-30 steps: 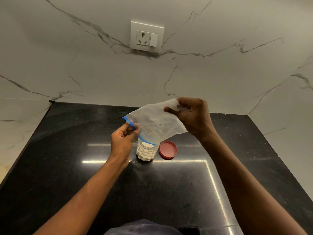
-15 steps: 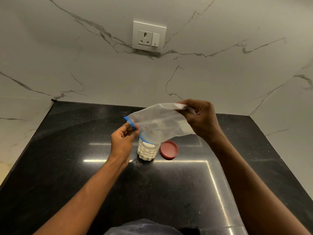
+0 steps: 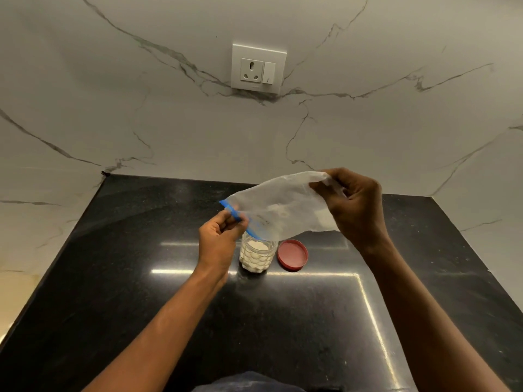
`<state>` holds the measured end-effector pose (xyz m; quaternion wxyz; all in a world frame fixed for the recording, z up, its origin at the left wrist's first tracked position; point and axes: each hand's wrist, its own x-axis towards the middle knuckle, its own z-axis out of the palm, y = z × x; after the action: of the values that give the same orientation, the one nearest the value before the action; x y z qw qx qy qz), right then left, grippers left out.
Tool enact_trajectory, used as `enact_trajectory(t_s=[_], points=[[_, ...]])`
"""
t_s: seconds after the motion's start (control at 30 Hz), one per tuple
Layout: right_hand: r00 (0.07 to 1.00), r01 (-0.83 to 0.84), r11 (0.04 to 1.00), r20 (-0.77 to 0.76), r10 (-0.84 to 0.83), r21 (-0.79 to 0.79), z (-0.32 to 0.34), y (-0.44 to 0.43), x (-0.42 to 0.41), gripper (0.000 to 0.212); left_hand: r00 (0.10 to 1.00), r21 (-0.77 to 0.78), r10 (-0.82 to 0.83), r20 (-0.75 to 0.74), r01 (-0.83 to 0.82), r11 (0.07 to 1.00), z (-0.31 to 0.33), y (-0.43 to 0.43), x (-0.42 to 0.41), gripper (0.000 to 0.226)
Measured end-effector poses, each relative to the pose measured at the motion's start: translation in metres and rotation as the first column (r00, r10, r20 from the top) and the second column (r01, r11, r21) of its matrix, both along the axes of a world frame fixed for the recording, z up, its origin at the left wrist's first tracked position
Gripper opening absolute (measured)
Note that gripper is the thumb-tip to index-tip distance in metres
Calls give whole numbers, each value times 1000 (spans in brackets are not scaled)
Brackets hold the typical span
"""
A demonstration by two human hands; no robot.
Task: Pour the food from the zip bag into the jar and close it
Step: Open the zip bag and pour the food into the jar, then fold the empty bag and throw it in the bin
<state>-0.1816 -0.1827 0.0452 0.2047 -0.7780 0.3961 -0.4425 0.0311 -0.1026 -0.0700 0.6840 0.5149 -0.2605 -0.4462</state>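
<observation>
Black counter (image 3: 113, 278): bag (image 3: 283, 210) tipped over jar (image 3: 257, 254).
Left hand (image 3: 219, 241) pinches its blue zip edge; right hand (image 3: 355, 206) grips its bottom; lid (image 3: 293, 255) beside jar.

A glossy black stone countertop (image 3: 141, 292) with fine speckles runs back to a white marble wall and shows bright strip reflections of light. Near the middle of its back half stands an upright clear dimpled jar (image 3: 257, 256), open at the top and filled with pale food. Just to the right of the jar, apart from it, a red lid (image 3: 292, 254) lies flat.
</observation>
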Motion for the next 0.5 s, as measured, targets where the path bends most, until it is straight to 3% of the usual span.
enact_trajectory(t_s=[0.1,0.17,0.3,0.4,0.5], points=[[999,31,999,-32,-30,38,-2,-3,-5,6,1000,2,-2,-17,2,1000,1,1,1,25],[993,94,991,55,-100,96,-1,-6,-11,8,1000,-37,-22,-22,21,999,6,-1,2,23],[953,65,951,265,-150,303,1,-9,-29,8,981,-134,-52,188,78,988,37,-15,4,17],[925,31,919,336,-175,394,1,-9,-44,35,943,-186,-65,327,131,974,77,-36,7,18],[936,54,950,316,-156,309,3,-2,-49,55,880,-194,-86,466,197,961,111,-53,8,18]])
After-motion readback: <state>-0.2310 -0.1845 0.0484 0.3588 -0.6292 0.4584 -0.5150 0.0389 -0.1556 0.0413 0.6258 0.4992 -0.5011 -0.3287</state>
